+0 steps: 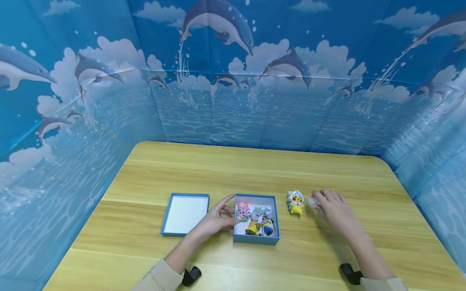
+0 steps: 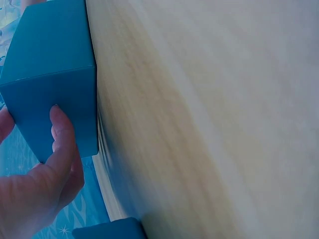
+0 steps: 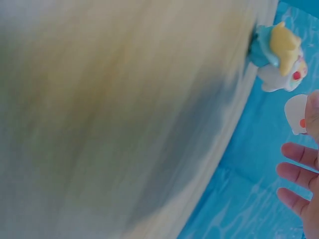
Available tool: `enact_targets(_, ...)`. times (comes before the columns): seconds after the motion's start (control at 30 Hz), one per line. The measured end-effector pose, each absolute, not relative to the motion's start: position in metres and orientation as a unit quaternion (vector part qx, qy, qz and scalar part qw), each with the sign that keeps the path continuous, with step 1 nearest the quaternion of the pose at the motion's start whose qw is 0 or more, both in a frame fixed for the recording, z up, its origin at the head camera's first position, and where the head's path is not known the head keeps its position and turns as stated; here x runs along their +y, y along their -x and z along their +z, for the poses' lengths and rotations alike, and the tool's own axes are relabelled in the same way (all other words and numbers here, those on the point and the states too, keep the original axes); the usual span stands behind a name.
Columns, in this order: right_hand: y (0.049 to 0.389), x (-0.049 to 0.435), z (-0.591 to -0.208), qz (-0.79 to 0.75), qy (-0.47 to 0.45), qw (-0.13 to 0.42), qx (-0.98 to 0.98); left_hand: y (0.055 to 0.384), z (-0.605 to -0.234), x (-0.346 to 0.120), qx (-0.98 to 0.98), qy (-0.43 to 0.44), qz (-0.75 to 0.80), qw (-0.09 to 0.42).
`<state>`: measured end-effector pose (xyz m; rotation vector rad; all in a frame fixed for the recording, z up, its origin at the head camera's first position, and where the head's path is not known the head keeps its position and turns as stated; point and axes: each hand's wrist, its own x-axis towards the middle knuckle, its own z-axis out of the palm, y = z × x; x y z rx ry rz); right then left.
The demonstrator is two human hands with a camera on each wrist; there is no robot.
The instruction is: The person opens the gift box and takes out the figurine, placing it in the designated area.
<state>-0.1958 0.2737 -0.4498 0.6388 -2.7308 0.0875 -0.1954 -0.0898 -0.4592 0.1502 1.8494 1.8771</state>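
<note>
A blue open box (image 1: 256,239) holds several small figurines, among them a pink one (image 1: 242,210) at its left and one with a yellow body (image 1: 253,227) near the front. My left hand (image 1: 217,220) grips the box's left wall, its thumb at the rim; in the left wrist view its fingers (image 2: 62,132) lie against the box's outer side. Right of the box, a yellow figurine in a white hood (image 1: 296,203) stands on the table. Just beyond it, my right hand (image 1: 335,208) pinches a small white figurine with an orange-red spot (image 3: 296,114), partly hidden behind the thumb.
Left of the box lies a shallow blue lid (image 1: 186,214), its white inside facing up. Everything rests on a wooden table (image 1: 120,226). A curtain with dolphins (image 1: 218,113) hangs behind the table and along both sides.
</note>
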Motion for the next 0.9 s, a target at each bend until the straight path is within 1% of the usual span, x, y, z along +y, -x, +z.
enact_targets(0.13,0.196,0.279,-0.453,0.011,-0.219,0.152,-0.964,0.195,-0.459,-0.09,0.68,-0.056,0.688,0.249)
enact_targets(0.43,0.2,0.282,-0.456,-0.013,-0.203,0.078,-0.976,0.195,-0.458,-0.089,0.673,-0.055,0.692,0.254)
enact_targets(0.63,0.202,0.283,-0.462,-0.018,-0.203,0.066,-0.977,0.195,-0.457,-0.089,0.671,-0.055,0.693,0.255)
enact_targets(0.9,0.201,0.282,-0.462,-0.027,-0.181,0.033,-0.982,0.195,-0.457,-0.09,0.674,-0.056,0.692,0.253)
